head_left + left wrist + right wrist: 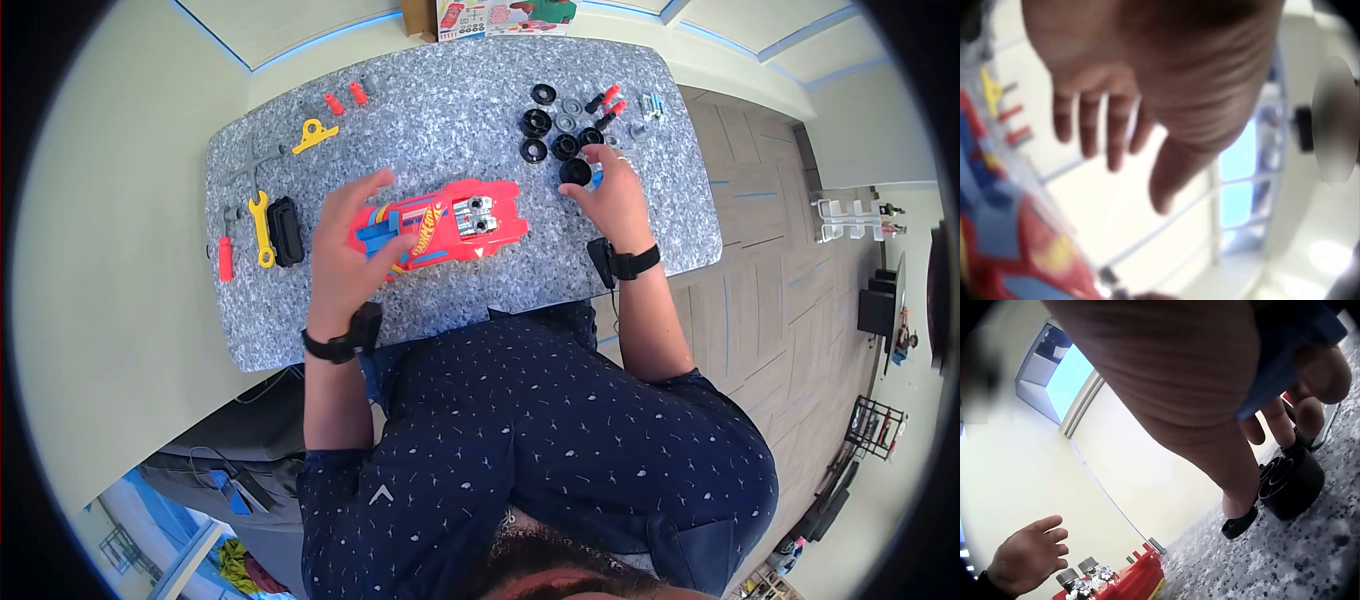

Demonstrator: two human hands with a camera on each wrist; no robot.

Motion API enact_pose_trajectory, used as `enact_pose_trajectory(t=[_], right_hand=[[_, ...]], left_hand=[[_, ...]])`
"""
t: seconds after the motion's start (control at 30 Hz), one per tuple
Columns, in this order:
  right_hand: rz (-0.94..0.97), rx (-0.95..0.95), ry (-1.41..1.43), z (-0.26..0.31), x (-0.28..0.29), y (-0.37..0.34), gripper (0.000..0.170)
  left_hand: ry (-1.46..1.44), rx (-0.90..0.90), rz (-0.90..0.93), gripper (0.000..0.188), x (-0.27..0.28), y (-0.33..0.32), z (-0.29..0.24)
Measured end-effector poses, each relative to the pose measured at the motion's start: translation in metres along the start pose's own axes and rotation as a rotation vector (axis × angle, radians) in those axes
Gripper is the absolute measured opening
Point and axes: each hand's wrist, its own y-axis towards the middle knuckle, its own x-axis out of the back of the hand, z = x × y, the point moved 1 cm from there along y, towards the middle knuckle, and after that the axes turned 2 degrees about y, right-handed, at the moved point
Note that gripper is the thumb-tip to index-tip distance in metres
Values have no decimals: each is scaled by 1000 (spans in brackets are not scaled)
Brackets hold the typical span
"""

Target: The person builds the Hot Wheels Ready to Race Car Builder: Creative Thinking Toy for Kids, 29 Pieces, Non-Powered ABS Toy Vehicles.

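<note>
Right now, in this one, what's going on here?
A person is at a speckled table. Their left hand is open, raised by a red toy car, holding nothing. The right hand holds a blue piece and is at the black wheels; whether it grips one is unclear. A yellow wrench lies off to the person's left.

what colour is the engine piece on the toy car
The engine piece is mostly shiny silver; the head view shows it best.
</note>
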Motion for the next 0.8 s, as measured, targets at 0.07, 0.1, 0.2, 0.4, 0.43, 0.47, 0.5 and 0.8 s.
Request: enact_pose_trajectory(t=[0.07,0.1,0.2,0.4,0.43,0.47,0.5,0.8], right_hand=[[24,-20,4,-2,-3,0,59],[40,-20,13,-7,-6,1,58],[53,40,66,-9,-6,0,56],[148,-7,295,15,15,-7,49],[159,-56,347,17,16,-9,46],[144,-47,420,16,15,-11,44],[127,-38,492,12,12,-14,41],[174,372,791,56,5,-38,40]], left_hand=[[146,-13,29,98,18,-11,9],[197,-20,60,103,23,-18,13],[334,-12,152,114,19,-33,21],[364,28,196,115,-10,-39,43],[346,30,185,114,-12,-37,45],[337,22,190,109,-11,-36,45],[329,13,194,104,-10,-33,44],[60,-8,96,61,1,-33,33]])
